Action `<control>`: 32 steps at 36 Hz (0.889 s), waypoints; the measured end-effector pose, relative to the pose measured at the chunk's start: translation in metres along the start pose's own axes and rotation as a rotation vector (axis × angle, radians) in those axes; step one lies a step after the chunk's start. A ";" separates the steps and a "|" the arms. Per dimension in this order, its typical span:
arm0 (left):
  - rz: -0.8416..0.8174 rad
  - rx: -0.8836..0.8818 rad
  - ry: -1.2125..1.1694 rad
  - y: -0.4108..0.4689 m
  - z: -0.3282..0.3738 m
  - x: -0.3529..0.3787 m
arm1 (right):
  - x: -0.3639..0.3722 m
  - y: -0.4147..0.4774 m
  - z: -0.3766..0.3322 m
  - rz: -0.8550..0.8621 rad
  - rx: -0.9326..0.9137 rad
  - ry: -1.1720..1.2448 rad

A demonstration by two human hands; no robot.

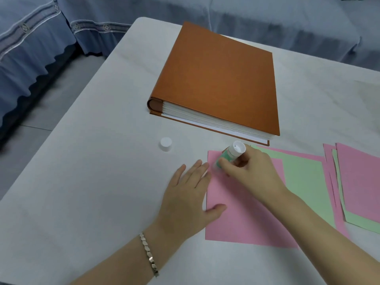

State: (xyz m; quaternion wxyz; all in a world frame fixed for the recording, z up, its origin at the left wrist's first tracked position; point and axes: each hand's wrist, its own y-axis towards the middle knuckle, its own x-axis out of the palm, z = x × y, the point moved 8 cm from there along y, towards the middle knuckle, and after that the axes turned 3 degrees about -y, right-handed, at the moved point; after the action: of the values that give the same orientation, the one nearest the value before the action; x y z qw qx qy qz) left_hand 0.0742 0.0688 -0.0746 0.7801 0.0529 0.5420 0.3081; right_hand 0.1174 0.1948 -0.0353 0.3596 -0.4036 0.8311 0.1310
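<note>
Two hands sit nearest the lens. Left hand (185, 194), one metal link bracelet (149, 255) at the wrist, lies flat with straight fingers on the table (92, 182), thumb on the pink sheet (242, 219) edge. Right hand (248, 171) curls round one glue stick (230, 154): a tilted cylinder with a green label, white end up and blurred lower end at the sheet's 11 o'clock corner. One white round cap (166, 144) stands at 10 o'clock from the stick, apart. One thick tan album (218, 79), closed and matte, lies at 12. Pink and green paper piles (304, 182) fan toward 3; sheet count unclear.
</note>
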 end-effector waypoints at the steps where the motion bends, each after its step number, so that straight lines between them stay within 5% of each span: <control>1: 0.005 0.001 0.003 0.000 0.000 0.000 | 0.000 0.001 -0.001 0.016 -0.009 0.001; 9: 0.043 0.021 0.034 0.000 0.002 -0.003 | -0.001 0.013 0.000 0.099 -0.028 0.029; 16: 0.058 0.136 0.006 -0.001 0.012 -0.009 | -0.038 -0.010 0.033 0.384 0.162 0.321; 25: 0.031 0.330 -0.071 -0.007 0.029 -0.011 | -0.021 -0.029 0.017 0.034 0.131 0.458; 32: -0.062 0.316 -0.131 -0.011 0.026 -0.005 | -0.003 -0.018 -0.008 -0.069 0.011 0.143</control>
State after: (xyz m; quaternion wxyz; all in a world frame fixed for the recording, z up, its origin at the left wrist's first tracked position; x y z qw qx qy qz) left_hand 0.1007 0.0632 -0.0643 0.8049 0.1779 0.5331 0.1907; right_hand 0.1285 0.1816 -0.0264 0.3058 -0.4382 0.8410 0.0845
